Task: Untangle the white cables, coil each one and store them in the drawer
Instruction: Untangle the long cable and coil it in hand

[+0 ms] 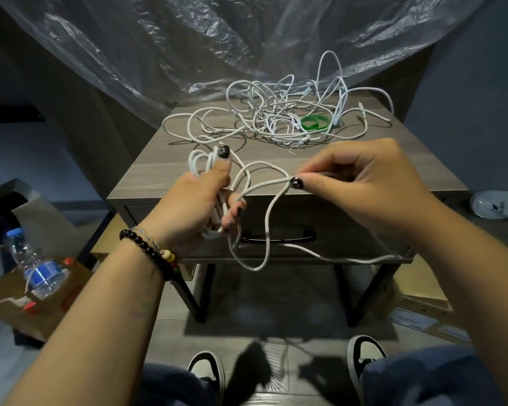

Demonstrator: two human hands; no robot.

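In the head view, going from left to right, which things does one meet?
Water bottle → left hand gripping coiled white cable → right hand pinching that cable's loose strand → white object on the floor.

Nails: dark polish
Left wrist: dark bead bracelet (147, 247), some coloured beads
Arms: bare
Legs: blue trousers (417, 376)
Shoes (207, 369): black and white

white cables (279, 118) tangled on tabletop, one part-coiled, drawer (279, 230) closed
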